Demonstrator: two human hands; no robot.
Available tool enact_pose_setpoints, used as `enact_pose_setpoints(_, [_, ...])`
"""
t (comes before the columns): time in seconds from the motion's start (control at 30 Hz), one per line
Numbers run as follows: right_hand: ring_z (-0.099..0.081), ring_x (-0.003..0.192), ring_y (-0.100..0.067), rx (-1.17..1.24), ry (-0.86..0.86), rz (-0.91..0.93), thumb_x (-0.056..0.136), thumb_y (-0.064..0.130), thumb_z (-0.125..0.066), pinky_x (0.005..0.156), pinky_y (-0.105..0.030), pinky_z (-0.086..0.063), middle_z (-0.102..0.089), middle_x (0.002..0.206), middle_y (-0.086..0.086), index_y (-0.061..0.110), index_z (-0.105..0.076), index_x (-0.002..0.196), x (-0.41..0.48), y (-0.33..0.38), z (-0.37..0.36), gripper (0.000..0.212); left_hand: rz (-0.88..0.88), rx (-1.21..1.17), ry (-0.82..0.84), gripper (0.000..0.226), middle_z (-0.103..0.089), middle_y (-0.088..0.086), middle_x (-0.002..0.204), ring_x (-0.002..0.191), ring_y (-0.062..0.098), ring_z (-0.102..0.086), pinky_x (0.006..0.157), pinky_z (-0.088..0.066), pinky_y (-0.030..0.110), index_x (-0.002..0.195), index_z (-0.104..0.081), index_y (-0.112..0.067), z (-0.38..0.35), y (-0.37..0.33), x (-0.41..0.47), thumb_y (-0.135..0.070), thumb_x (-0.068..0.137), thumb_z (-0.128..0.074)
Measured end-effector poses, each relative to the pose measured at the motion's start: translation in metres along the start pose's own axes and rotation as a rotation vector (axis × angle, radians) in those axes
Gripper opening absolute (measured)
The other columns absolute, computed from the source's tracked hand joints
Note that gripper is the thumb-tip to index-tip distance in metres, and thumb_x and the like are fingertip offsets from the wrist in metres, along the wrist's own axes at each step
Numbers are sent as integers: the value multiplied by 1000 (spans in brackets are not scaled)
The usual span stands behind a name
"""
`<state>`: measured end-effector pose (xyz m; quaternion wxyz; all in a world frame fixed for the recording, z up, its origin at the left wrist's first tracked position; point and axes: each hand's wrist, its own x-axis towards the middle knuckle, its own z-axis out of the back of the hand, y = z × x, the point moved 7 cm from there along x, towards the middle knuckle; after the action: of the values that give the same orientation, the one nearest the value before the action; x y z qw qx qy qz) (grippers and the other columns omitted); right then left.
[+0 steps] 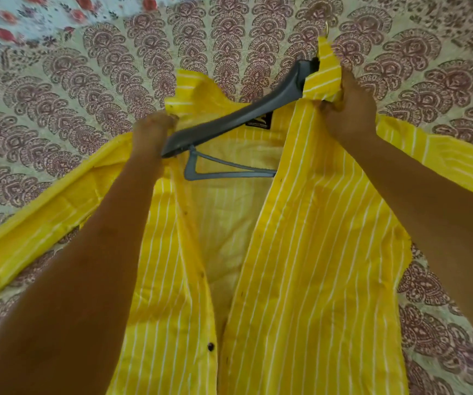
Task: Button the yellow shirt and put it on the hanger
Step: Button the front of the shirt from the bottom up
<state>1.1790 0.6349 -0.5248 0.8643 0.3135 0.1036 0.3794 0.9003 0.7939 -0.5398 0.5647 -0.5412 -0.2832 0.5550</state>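
Yellow shirt lies unbuttoned on the bed. Left hand grips its shoulder fabric at the end of the grey hanger. Right hand clutches the collar, evidently spreading the neck to seat the hanger.

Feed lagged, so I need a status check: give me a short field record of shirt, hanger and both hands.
garment: yellow shirt, front open, on the patterned bedsheet
hanger: grey hanger inside the neck opening, one end under fabric
left: left hand grips shirt fabric at the hanger's exposed end
right: right hand grips the collar edge
button: dark button low down, unfastened
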Motion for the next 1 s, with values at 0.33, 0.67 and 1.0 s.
enact_pose_setpoints(0.33, [-48, 119, -39, -193, -26, -161, 86, 20, -53, 112, -56, -12, -59, 121, -15, 16, -38, 134, -4, 11, -27, 50, -303, 151, 31, 14, -33, -4, 56, 50, 5, -26, 53, -21, 27, 63, -53, -15, -17, -56, -3, -14, 77, -55])
enact_pose_setpoints(0.67, [-37, 131, -36, -190, 94, -314, 86, 24, -51, 110, -62, -5, -47, 136, -15, 9, -30, 137, 14, 32, -55, 57, -362, 399, 193, 24, -62, 16, 104, 94, 17, -56, 72, -33, 13, 110, -66, -6, -94, -46, -23, -14, 94, -50])
enact_pose_setpoints(1.0, [-15, 143, -32, -234, 138, 173, 87, 43, -48, 116, -45, -10, -16, 154, -18, 8, -26, 143, -37, 44, -67, 70, -404, 606, 218, 25, -70, 4, 106, 95, 20, -64, 83, -46, 21, 101, -71, -16, -69, -19, -25, -6, 86, -53])
